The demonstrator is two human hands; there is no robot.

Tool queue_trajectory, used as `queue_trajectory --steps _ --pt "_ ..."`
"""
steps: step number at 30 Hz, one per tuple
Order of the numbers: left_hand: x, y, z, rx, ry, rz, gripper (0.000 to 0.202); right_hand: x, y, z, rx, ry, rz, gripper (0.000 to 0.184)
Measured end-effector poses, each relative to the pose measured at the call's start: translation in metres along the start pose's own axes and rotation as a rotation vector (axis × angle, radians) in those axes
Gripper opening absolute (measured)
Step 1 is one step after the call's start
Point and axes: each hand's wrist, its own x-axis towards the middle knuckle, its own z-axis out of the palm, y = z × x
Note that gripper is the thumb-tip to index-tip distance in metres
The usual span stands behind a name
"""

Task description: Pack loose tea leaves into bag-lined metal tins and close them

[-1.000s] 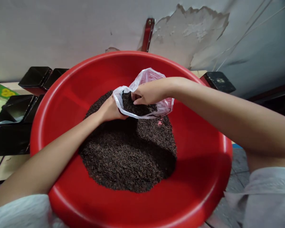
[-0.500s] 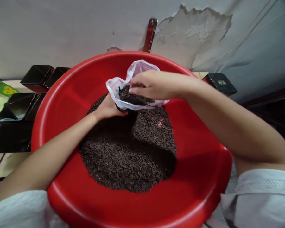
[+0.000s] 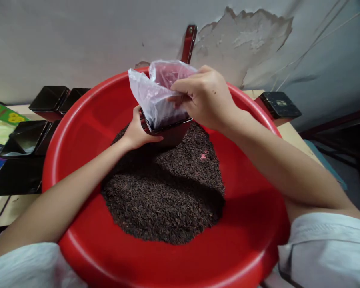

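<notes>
My left hand (image 3: 138, 132) is wrapped round a dark square tin (image 3: 174, 134), holding it above the loose dark tea leaves (image 3: 159, 196). A clear plastic bag (image 3: 156, 100) lines the tin and stands up out of its mouth. My right hand (image 3: 207, 96) is closed on the bag's upper right edge, thumb and fingers pinched together. The leaves lie heaped in a wide red basin (image 3: 252, 160), with a small pink patch on their right side. What is inside the bag is mostly hidden by its raised wall.
Several dark open tins (image 3: 27, 136) stand left of the basin, near green and blue packets (image 3: 6, 114). A closed dark tin (image 3: 279, 105) sits at the right. Behind, a dark red strip (image 3: 188, 44) leans on the peeling wall (image 3: 246, 32).
My right hand has risen from over the leaves in the bag's mouth and gripped its edge. The bag is now pulled up taller, and the tin's rim shows.
</notes>
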Motion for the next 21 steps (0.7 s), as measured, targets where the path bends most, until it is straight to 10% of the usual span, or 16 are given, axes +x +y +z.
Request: queue_trajectory --steps 8,15,21 --pt "0.003 -0.019 0.002 -0.093 -0.008 -0.090 0.106 -0.005 -0.013 -0.001 0.243 -0.081 -0.008 0.023" --pt "-0.012 0.001 0.007 0.025 -0.026 0.082 0.098 -0.050 0.008 -0.008 0.413 0.668 0.124 0.018" --pt "-0.014 0.013 0.018 0.057 -0.136 0.218 0.087 -0.077 0.062 0.021 0.607 0.687 0.439 0.024"
